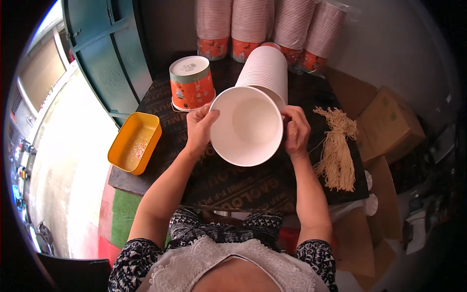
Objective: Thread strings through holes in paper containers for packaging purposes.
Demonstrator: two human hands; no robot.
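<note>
Yellow tray (142, 127), small bits (140, 146) inside; orange bucket (192, 90) upside down, apparent cord (173, 108) at its rim, looks done. Left hand (198, 124) pinches left rim of open paper bucket (248, 127) over table (168, 148), no handle visible; nested stack (266, 70) behind, seemingly unworked; right hand (296, 130) grips right rim; cord bundle (339, 153) left.

Strong daylight enters from the left, burning the pale concrete ground (63, 170) outside to near-white with little detail. Indoors the light is softer and dimmer: the wide, round white paper bucket (246, 126) shows gentle shading inside, while the brown cardboard boxes (391, 124) on the right sink toward shadow. Clear plastic sleeves (335, 9) catch faint glints. The centre looks sharp; fisheye distortion bends the tall green metal door (104, 53), and black surrounds the picture's curved rim.
</note>
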